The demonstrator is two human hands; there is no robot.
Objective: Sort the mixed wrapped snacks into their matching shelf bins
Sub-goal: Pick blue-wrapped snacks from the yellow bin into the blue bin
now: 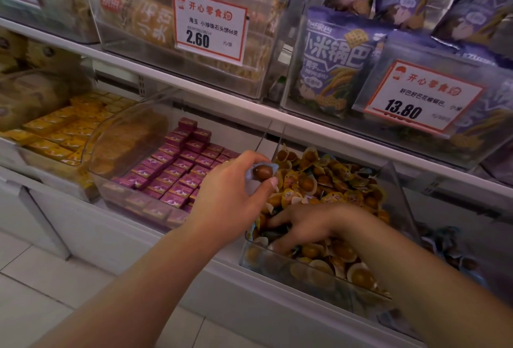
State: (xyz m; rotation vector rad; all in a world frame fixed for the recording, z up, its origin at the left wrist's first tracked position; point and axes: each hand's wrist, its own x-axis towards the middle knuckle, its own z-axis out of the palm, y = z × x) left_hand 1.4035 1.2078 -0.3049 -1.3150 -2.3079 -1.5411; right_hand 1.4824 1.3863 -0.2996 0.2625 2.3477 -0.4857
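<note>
Fingers point(273, 182) of the left hand point(230, 192) pinch a blue-wrapped brown egg-shaped snack point(262, 172) at centre frame, above the clear plastic bin of yellow-wrapped egg snacks point(313, 189). The right hand point(302, 227), fingers curled, digs into that pile; whether it grips anything cannot be told. The blue piece likely belongs in the blue-wrapped bin point(449, 247) at lower right; carrying it clear over the divider, without dislodging neighbours, would serve best.

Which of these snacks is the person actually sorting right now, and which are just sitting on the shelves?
In the job:
left hand pinching a blue-wrapped brown egg snack
right hand digging in the bin of yellow-wrapped egg snacks

Just sitting:
purple boxes
yellow boxes
purple rice-crust bags
price tags
</note>
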